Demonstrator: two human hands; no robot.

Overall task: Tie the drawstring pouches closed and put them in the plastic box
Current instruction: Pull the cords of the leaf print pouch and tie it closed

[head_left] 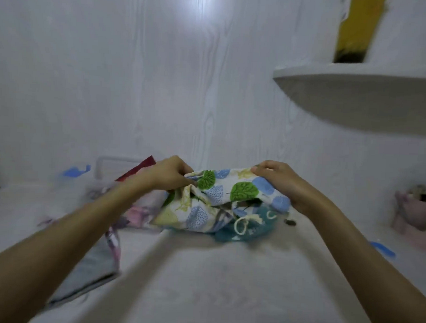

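Note:
A leaf-print drawstring pouch, white with green and blue leaves, is held up over the white table. My left hand pinches its upper left edge. My right hand grips its upper right edge. Under the pouch lies a teal pouch with a cream cord looped on it. A clear plastic box with a blue latch stands behind my left hand, with red cloth at its rim. The frame is blurred by motion.
A pink and grey pouch lies left of the leaf pouch, and grey cloth spreads toward the near left. A pink basket stands at the right edge. A blue clip lies near it. A white shelf juts out overhead.

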